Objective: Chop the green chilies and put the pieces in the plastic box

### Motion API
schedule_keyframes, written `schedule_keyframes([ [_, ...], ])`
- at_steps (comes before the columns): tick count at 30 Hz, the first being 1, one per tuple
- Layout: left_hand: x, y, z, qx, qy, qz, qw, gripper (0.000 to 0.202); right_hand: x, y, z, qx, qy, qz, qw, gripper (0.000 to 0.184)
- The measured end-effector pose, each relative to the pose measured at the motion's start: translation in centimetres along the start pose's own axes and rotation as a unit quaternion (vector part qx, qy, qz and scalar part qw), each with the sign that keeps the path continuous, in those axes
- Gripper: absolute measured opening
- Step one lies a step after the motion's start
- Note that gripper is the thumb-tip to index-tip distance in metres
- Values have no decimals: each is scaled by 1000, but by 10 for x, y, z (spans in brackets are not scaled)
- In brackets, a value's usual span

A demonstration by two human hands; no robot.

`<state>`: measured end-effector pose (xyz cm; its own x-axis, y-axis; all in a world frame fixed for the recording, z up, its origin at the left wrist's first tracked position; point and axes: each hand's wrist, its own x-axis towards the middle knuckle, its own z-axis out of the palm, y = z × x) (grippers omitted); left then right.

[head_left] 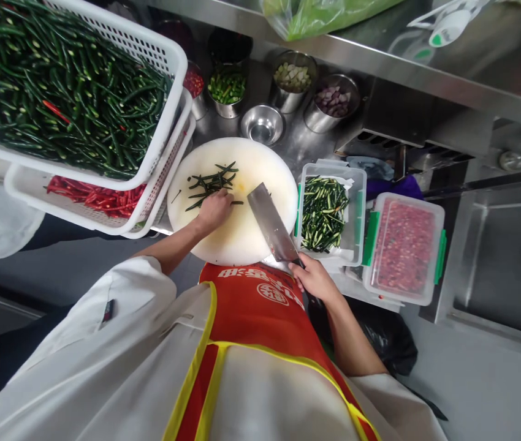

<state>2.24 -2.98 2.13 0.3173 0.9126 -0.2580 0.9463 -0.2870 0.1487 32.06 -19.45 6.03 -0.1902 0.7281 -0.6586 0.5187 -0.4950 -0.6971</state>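
Observation:
A round white cutting board lies in front of me with several slim green chilies loosely piled on its left half. My left hand is down on the board, its fingers curled over a green chili whose end sticks out to the right. My right hand grips a cleaver by its dark handle at the board's near right edge. The broad blade slants up and left over the board, apart from the chilies. What lies under my left fingers is partly hidden.
At the left, a white basket of green chilies is stacked over red chilies. A tub of cut green chilies and a lidded red-filled container stand right. Behind are metal pots and a steel bowl, below a shelf.

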Motion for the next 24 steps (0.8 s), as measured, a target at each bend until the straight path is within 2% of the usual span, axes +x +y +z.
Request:
schedule_keyframes([
  [3, 4, 8, 15, -47, 22, 114, 992, 21, 4, -7, 3, 17, 11, 4, 1000, 21],
  [6, 3, 10, 28, -98, 45, 250, 962, 20, 4, -16, 2, -21, 12, -7, 1000, 20],
  [8, 0, 9, 34, -124, 63, 289, 947, 22, 2, -22, 1, -45, 12, -14, 999, 20],
  [14, -5, 6, 41, -154, 85, 306, 936, 26, -9, -36, -5, -96, -5, -28, 995, 19],
  [20, -5, 6, 46, -160, 97, 303, 934, 26, -32, -44, -17, -140, -21, -28, 990, 18],
  [24, -4, 7, 49, -166, 99, 302, 933, 26, -24, -44, -5, -190, -6, -28, 981, 18],
])
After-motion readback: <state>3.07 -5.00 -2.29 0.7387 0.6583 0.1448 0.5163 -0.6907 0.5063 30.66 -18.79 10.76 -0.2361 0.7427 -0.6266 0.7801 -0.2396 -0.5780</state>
